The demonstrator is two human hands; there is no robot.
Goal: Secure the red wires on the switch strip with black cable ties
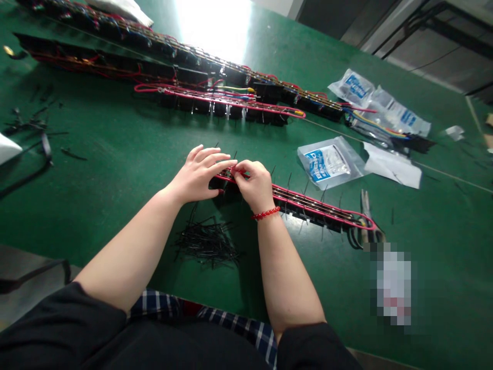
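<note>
A black strip with red wire (pixel 316 204) along its top lies slantwise before me, thin black cable ties standing up from it. Over its left end, my left hand (pixel 198 174) has its fingers spread, the thumb low beside the strip. My right hand (pixel 256 185) is closed in a pinch at the strip, close to the left fingertips, with a bit of red wire showing at its fingers. Both hands cover part of the strip's left end. A loose pile of black cable ties (pixel 208 241) lies on the green table (pixel 134 154) between my forearms.
Pliers (pixel 365 218) lie by the strip's right end. Beyond are another wired strip (pixel 227 105) and longer black wired assemblies (pixel 185 54). A plastic packet (pixel 329 162) and white paper (pixel 393 165) lie right. Black scraps (pixel 29 123) are scattered left. A blurred patch (pixel 393 288) sits lower right.
</note>
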